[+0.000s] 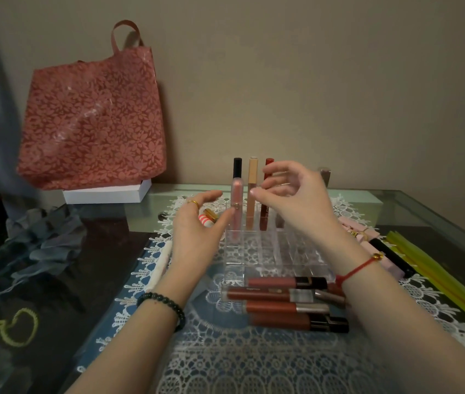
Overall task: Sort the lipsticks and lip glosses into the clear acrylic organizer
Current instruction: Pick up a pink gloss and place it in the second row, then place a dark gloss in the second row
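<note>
A red bag stands at the back of the tabletop. Left hand and right hand hover loose and empty over the organizer, the right half-hiding one tube. Three tubes stand in its back row; four glosses lie in front.

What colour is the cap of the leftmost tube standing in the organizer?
The cap is black; head view.

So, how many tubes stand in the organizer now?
3, all in the back row of the organizer: a pink gloss at the left, a beige tube beside it, then a red tube. The right hand may hide more.
</note>
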